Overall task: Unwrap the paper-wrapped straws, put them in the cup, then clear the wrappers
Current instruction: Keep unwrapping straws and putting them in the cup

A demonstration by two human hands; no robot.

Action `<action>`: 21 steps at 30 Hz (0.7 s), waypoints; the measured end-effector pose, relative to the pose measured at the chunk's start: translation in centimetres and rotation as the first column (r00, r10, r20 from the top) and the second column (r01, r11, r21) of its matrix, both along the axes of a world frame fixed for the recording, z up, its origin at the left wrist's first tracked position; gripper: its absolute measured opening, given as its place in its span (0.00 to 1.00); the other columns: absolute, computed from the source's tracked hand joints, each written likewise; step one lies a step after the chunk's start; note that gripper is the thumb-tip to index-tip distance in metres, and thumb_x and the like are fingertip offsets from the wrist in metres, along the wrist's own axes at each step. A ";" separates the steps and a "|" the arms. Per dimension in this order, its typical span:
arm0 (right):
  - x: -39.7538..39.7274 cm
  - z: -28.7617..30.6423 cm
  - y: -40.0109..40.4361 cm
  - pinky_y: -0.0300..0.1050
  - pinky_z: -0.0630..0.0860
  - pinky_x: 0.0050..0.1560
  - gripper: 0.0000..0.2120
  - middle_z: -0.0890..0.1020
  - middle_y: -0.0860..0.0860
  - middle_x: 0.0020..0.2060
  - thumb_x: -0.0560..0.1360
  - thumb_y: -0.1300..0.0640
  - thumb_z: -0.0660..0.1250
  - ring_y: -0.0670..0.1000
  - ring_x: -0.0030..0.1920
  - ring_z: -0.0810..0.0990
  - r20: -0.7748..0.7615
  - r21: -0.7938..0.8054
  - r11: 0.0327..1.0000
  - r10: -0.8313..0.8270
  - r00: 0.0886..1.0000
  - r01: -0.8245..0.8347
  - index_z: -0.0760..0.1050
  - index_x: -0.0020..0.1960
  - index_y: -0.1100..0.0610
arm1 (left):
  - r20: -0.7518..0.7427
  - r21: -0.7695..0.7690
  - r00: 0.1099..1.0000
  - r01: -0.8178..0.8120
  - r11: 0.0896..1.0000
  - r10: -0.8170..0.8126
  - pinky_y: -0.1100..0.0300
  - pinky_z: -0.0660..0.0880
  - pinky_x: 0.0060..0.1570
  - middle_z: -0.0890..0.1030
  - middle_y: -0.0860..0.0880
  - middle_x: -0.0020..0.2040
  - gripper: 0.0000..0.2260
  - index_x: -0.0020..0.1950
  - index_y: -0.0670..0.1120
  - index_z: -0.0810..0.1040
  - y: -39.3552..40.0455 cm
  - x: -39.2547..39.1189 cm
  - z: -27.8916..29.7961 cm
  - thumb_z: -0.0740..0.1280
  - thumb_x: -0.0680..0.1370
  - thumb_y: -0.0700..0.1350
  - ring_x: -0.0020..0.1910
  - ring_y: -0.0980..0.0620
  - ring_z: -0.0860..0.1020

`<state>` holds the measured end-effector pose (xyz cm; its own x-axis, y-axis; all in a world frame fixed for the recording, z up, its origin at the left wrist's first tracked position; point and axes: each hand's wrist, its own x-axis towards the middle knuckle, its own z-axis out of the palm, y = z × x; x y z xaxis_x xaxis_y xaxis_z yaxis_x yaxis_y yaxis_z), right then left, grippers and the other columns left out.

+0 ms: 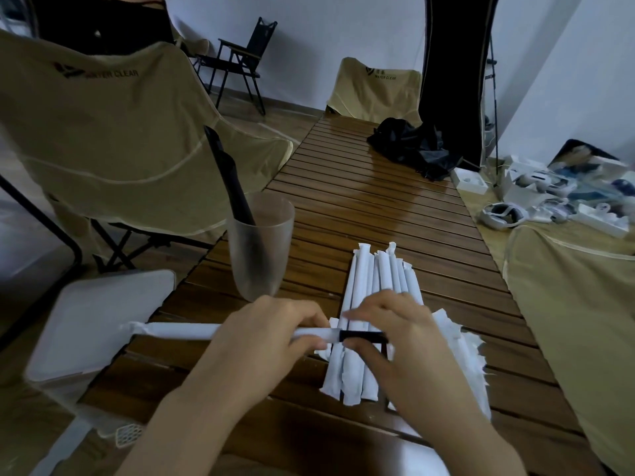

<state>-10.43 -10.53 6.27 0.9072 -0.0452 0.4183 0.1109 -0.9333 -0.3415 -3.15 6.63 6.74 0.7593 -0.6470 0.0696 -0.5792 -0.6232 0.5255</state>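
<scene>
My left hand (271, 333) grips a white paper wrapper (178, 331) that lies level and points left. My right hand (391, 329) pinches the bare black end of the straw (360, 336) sticking out of that wrapper. Both hands hover over a pile of several wrapped straws (374, 286) on the slatted wooden table (378, 201). A frosted plastic cup (261, 249) stands just left of the pile with black straws (228, 180) leaning in it. Torn white wrapper paper (470, 348) lies under and right of the pile.
A white lidded bin (99, 317) sits low at the table's left edge. A black crumpled cloth (412, 146) lies at the table's far end. Tan folding chairs (113, 132) stand left and behind; a cloth-covered surface at right holds white headsets and boxes (549, 197).
</scene>
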 end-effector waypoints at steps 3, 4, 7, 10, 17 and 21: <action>0.7 -0.7 0.1 0.40 0.78 0.35 0.05 0.81 0.44 0.34 0.65 0.57 0.70 0.47 0.34 0.80 -0.002 -0.060 0.995 0.082 0.997 -0.082 0.82 0.38 0.50 | 0.006 0.018 1.000 0.016 1.000 -0.016 0.64 0.73 0.53 0.78 0.60 0.51 0.10 0.59 0.60 0.75 -0.4 -0.1 0.1 0.63 0.78 0.57 0.49 0.62 0.76; 0.8 -0.6 -0.1 0.39 0.78 0.35 0.05 0.81 0.43 0.34 0.65 0.60 0.70 0.46 0.34 0.80 -0.023 0.004 0.997 0.072 0.997 -0.071 0.82 0.37 0.50 | 0.005 0.011 1.000 0.011 1.000 -0.011 0.64 0.74 0.52 0.78 0.60 0.49 0.10 0.58 0.60 0.75 -0.3 -0.1 0.0 0.63 0.78 0.58 0.47 0.62 0.76; 0.3 -0.7 -1.0 0.41 0.78 0.40 0.10 0.80 0.41 0.36 0.68 0.64 0.73 0.44 0.38 0.79 -0.063 0.154 0.988 -0.008 0.998 0.018 0.80 0.39 0.49 | 0.029 0.009 0.999 -0.031 0.999 0.031 0.64 0.74 0.49 0.79 0.59 0.45 0.09 0.54 0.61 0.76 0.5 0.1 0.0 0.59 0.78 0.59 0.45 0.62 0.76; 0.1 -0.8 -1.0 0.37 0.76 0.40 0.09 0.79 0.40 0.36 0.68 0.62 0.75 0.43 0.39 0.78 -0.077 0.184 0.983 0.040 0.996 -0.025 0.81 0.40 0.49 | 0.040 0.007 0.998 -0.047 0.999 0.046 0.64 0.75 0.47 0.79 0.59 0.43 0.09 0.53 0.60 0.77 0.9 0.2 0.1 0.59 0.79 0.58 0.44 0.62 0.77; 0.3 -0.5 -1.1 0.33 0.74 0.36 0.07 0.78 0.42 0.32 0.68 0.61 0.66 0.41 0.33 0.77 -0.061 0.105 0.984 0.148 0.987 -0.141 0.80 0.34 0.52 | 0.010 0.011 1.000 0.021 1.000 -0.021 0.68 0.74 0.48 0.80 0.61 0.44 0.10 0.52 0.60 0.80 0.9 0.4 0.1 0.60 0.78 0.58 0.46 0.64 0.77; 0.2 -0.3 -0.5 0.31 0.73 0.32 0.08 0.77 0.44 0.30 0.63 0.65 0.66 0.41 0.29 0.75 -0.072 -0.002 0.983 0.184 0.980 -0.185 0.77 0.33 0.52 | -0.020 0.016 0.998 0.064 0.998 -0.063 0.70 0.72 0.48 0.80 0.61 0.45 0.09 0.51 0.60 0.79 0.8 0.3 0.1 0.61 0.78 0.58 0.47 0.64 0.76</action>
<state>-10.21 -11.05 5.96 0.9270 0.1287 0.3523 0.2571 -0.9019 -0.3471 -2.88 7.48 6.83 0.7176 -0.6950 0.0441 -0.6077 -0.5941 0.5270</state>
